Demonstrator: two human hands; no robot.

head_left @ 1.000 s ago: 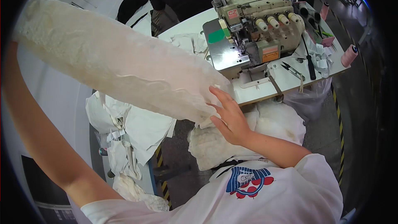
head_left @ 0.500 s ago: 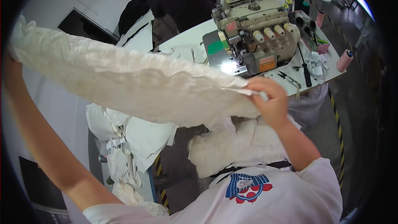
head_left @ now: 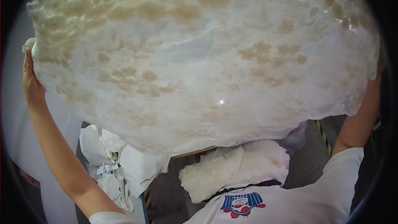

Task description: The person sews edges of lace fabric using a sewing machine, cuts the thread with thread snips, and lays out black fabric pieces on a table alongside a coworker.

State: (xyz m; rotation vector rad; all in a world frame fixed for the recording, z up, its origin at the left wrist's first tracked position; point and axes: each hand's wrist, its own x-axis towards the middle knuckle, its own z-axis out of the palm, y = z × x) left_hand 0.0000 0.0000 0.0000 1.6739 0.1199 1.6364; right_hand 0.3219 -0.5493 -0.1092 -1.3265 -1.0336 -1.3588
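A wide sheet of white lace fabric (head_left: 199, 70) with beige floral patches is held up, spread between my raised arms, and fills most of the view. My left hand (head_left: 33, 83) is closed on its left edge, where a bit of cloth bunches above the fingers. At the far right, the fabric's edge and the dark rim of the view mostly hide my right hand (head_left: 380, 64); the cloth hangs from it, but its fingers are not distinct. Below the sheet, a folded bundle of similar whitish fabric (head_left: 236, 168) lies on my lap.
Stacked white cloth pieces (head_left: 143, 168) lie on a table to my left. Yellow-black striped floor tape (head_left: 324, 137) shows at the right. The raised fabric covers the sewing machine area ahead.
The fabric went from a narrow, slanting length to a broad sheet facing me. My right hand moved outward to the far right and up; the sewing machine and the other person are now hidden.
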